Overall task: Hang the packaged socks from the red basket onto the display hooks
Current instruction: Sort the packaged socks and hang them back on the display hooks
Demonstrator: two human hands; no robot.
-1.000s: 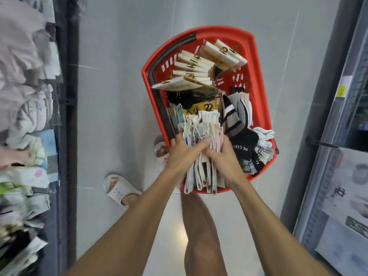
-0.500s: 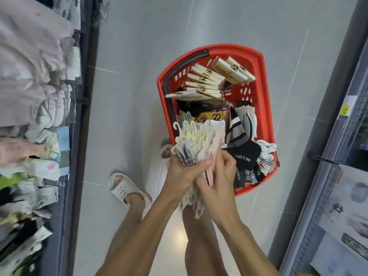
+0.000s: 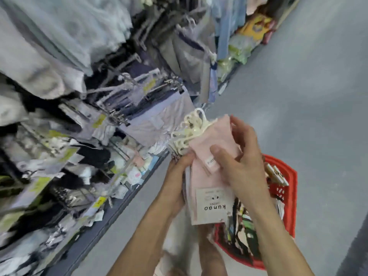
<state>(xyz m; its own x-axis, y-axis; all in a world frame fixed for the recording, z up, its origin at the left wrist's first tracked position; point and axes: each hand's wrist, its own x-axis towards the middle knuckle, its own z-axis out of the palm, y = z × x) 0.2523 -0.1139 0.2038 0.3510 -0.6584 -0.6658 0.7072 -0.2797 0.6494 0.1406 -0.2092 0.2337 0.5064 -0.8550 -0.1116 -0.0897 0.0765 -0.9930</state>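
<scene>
The hooks now fill the left of view, the left hand grips the socks, the right hand pinches the top pack, all lifted above the basket, so hanging looks next.

Grey floor, hanging garments (blurred)

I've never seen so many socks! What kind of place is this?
Probably a clothes shop aisle: hooks crowded with hanging packs, yellow tags, and a red basket on the floor. The left hand and right hand hold a sock bundle.
</scene>
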